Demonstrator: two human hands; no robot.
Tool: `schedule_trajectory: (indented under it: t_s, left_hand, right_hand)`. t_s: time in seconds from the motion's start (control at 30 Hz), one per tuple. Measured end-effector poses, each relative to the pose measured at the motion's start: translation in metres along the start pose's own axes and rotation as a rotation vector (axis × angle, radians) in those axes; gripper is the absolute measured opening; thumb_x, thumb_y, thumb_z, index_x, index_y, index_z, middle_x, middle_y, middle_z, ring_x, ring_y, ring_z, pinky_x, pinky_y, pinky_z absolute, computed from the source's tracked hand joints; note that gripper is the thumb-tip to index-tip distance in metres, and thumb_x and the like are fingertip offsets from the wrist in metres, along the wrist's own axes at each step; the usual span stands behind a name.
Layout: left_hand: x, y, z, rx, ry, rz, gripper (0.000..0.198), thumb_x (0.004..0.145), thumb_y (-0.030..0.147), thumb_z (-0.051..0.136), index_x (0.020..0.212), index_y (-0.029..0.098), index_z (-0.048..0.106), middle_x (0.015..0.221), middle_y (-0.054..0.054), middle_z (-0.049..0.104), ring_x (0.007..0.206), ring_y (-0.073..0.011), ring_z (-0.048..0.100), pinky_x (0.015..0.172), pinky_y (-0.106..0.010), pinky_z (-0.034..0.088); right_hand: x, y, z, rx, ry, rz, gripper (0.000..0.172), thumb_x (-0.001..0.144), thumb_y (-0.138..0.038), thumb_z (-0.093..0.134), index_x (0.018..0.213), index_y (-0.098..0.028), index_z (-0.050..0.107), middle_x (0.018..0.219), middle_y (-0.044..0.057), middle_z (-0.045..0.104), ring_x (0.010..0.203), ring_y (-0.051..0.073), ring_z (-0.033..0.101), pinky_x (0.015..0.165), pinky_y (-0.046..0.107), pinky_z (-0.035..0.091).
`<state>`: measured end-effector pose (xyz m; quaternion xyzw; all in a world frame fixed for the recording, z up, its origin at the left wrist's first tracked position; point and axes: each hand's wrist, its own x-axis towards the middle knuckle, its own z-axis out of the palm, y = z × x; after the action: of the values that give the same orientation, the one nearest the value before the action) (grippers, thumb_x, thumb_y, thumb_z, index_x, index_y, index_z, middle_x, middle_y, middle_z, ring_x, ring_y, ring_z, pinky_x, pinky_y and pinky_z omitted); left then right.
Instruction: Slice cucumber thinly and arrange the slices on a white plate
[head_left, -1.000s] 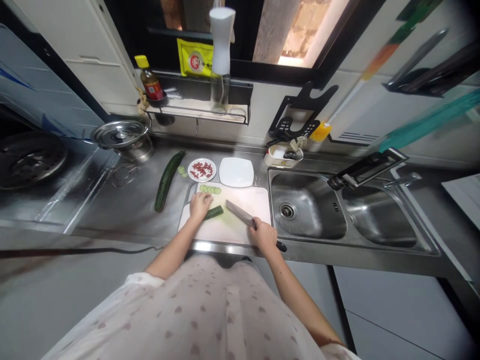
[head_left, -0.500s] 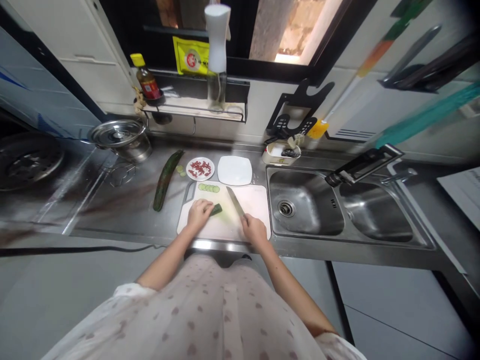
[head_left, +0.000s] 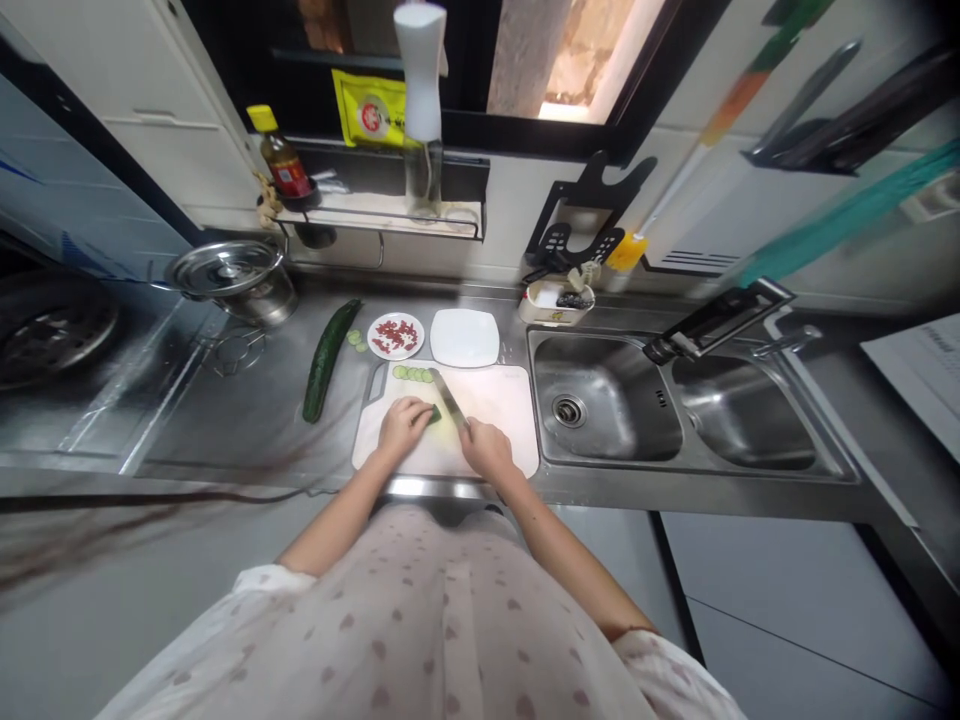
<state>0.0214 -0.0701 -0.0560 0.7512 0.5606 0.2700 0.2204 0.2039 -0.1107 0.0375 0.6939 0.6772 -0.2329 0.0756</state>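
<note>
My left hand point(head_left: 402, 424) presses down on a short piece of cucumber point(head_left: 433, 413) lying on the white cutting board point(head_left: 502, 410), fingers curled over it. My right hand point(head_left: 486, 449) grips the handle of a kitchen knife point(head_left: 448, 397), whose blade rests against the cucumber's right end. Several thin cucumber slices point(head_left: 412, 374) lie in a row at the board's far edge.
A whole cucumber point(head_left: 328, 347) lies left of the board, with a small dish of red bits point(head_left: 395, 335) and an empty white plate point(head_left: 465, 337) behind it. A double steel sink point(head_left: 675, 410) is on the right, a lidded pot point(head_left: 232, 275) and stove on the left.
My right hand has swung the knife leftward until the blade meets the cucumber piece. My left hand has stayed on the cucumber, now covering more of it.
</note>
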Motion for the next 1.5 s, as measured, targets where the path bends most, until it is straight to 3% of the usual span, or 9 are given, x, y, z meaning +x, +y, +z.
schedule_trajectory:
  t_s: [0.33, 1.13, 1.5]
  left_hand:
    - [0.0, -0.01, 0.009, -0.041, 0.029, 0.151, 0.021, 0.09, 0.031, 0.054, 0.098, 0.022, 0.072, 0.095, -0.004, 0.068, 0.089, -0.0172, 0.06, 0.081, -0.03, 0.047]
    - [0.0, -0.014, 0.013, 0.009, 0.04, 0.215, 0.024, 0.091, 0.03, 0.051, 0.103, 0.021, 0.071, 0.095, -0.006, 0.067, 0.089, -0.0184, 0.058, 0.08, -0.032, 0.047]
    - [-0.001, -0.014, 0.014, 0.014, 0.057, 0.215, 0.024, 0.092, 0.031, 0.051, 0.101, 0.022, 0.071, 0.095, -0.006, 0.068, 0.089, -0.0177, 0.059, 0.081, -0.031, 0.048]
  right_hand:
    - [0.006, -0.008, 0.007, -0.016, 0.028, -0.037, 0.033, 0.099, -0.032, 0.027, 0.11, -0.019, 0.056, 0.095, 0.01, 0.068, 0.089, 0.021, 0.064, 0.073, 0.028, 0.042]
    - [0.004, -0.012, 0.008, -0.032, -0.009, -0.057, 0.033, 0.097, -0.026, 0.029, 0.107, -0.015, 0.059, 0.097, 0.013, 0.068, 0.091, 0.023, 0.065, 0.073, 0.029, 0.045]
    - [-0.015, -0.002, 0.0, -0.031, -0.163, -0.04, 0.028, 0.094, -0.02, 0.036, 0.107, -0.014, 0.06, 0.101, 0.014, 0.068, 0.093, 0.022, 0.064, 0.072, 0.027, 0.044]
